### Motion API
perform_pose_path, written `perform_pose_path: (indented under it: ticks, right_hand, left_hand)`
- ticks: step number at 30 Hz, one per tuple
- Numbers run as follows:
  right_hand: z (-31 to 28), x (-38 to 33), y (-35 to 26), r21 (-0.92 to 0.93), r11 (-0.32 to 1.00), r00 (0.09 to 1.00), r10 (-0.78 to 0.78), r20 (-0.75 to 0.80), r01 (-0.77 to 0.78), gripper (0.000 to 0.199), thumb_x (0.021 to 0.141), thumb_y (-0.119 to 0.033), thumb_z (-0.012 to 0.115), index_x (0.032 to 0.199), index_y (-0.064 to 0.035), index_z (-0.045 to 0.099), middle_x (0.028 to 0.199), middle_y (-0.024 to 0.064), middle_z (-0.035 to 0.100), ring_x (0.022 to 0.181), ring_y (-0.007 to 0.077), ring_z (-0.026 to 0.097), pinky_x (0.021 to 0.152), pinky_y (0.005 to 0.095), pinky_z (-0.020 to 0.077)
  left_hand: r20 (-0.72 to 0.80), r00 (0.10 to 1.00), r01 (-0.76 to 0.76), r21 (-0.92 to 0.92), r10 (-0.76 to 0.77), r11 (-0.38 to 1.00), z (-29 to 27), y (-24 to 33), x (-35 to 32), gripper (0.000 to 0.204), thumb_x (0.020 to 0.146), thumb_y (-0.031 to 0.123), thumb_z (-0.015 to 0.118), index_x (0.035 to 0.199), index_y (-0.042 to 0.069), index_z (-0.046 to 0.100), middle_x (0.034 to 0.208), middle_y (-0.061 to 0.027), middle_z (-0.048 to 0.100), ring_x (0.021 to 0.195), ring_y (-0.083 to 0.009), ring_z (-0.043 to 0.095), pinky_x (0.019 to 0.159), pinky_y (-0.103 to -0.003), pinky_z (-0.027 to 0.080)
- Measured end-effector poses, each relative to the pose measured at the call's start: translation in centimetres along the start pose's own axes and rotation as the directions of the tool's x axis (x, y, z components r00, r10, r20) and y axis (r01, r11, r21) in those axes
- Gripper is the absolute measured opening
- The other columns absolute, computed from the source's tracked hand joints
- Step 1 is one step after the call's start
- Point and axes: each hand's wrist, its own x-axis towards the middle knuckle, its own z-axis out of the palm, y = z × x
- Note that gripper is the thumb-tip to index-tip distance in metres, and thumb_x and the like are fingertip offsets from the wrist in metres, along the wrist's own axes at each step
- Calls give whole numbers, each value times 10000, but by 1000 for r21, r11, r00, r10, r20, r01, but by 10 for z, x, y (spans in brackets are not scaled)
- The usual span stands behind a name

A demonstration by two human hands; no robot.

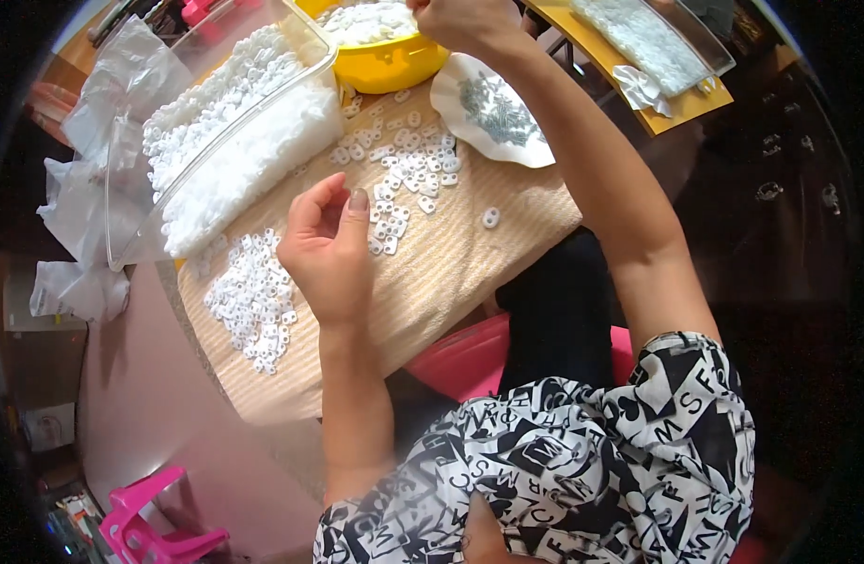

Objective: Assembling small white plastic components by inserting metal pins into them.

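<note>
My left hand (pixel 329 254) hovers over the cloth-covered table (pixel 432 282), its fingers curled toward the thumb; whatever is between the tips does not show. Around it lie small white plastic pieces with holes: a dense pile (pixel 253 296) to its left and a looser scatter (pixel 418 164) beyond it. My right hand (pixel 474 28) reaches to the rim of a yellow basin (pixel 385 66) that holds more white pieces (pixel 366 21). Its fingers are bent closed, partly cut off by the upper edge, so their contents are hidden. One single white piece (pixel 491 218) sits apart toward the right.
A large clear plastic bin (pixel 122 216) full of white pieces stands at the left, with crumpled plastic bags (pixel 126 89) beside it. Under my right forearm is a white scalloped dish (pixel 446 89) of small grey metallic parts (pixel 501 111). Another clear bin (pixel 714 52) rests on a yellow surface, far right.
</note>
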Motion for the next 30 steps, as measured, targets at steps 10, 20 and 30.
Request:
perform_pose_path:
  ticks: [10, 20, 30]
  right_hand:
    - [-46, -59, 85, -177, 979, 931, 155, 332, -100, 151, 694, -54, 571, 825, -38, 643, 757, 145, 628, 690, 263, 612, 634, 331, 474]
    - [-23, -88, 90, -28, 996, 906, 85, 416, -81, 216, 681, 1, 590, 894, -5, 620, 831, 168, 619, 751, 277, 605, 661, 328, 468]
    - [-3, -87, 77, -154, 987, 859, 46, 510, 38, 171, 668, -36, 506, 822, -10, 576, 812, 216, 591, 817, 346, 582, 716, 411, 453]
  left_hand:
    - [490, 785, -608, 491, 380, 624, 25, -10, -6, 248, 634, -57, 561, 863, 26, 602, 894, -120, 571, 801, -300, 508, 715, -381, 418]
    - [508, 786, -611, 559, 351, 560, 21, -20, -4, 180, 630, -40, 584, 793, 35, 594, 846, -108, 579, 783, -304, 510, 723, -390, 413]
    - [229, 937, -349, 627, 263, 697, 0, -10, 5, 178, 642, -54, 568, 807, -12, 616, 821, -168, 593, 753, -325, 544, 690, -382, 427]
